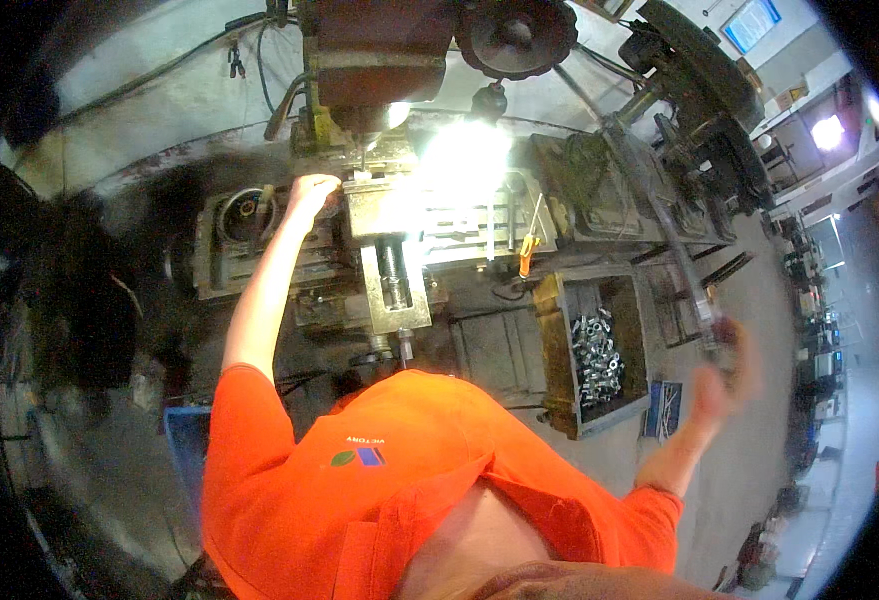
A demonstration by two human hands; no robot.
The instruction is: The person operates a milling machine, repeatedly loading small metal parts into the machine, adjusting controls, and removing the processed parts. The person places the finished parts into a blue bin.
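My left hand (317, 190) is closed beside the left side of a machine vise (379, 212), just below the drilling machine's spindle (364, 150). Whatever its fingers pinch is hidden. Far to the right, my right hand (721, 385) is smeared by motion. Its fingers curl round the dark end of a long metal lever (667, 215) that slants down from the machine head (379, 55). The vise's screw and slide point toward my body. Glare from a bright lamp (469, 160) washes out the vise's right side.
An open box (557, 360) of shiny metal parts (597, 365) stands right of my torso. An orange-handled tool (528, 255) rests at the slotted table's (449, 247) right edge. A round ring-shaped part (244, 212) lies at the left. Another machine (699, 70) stands at the back right.
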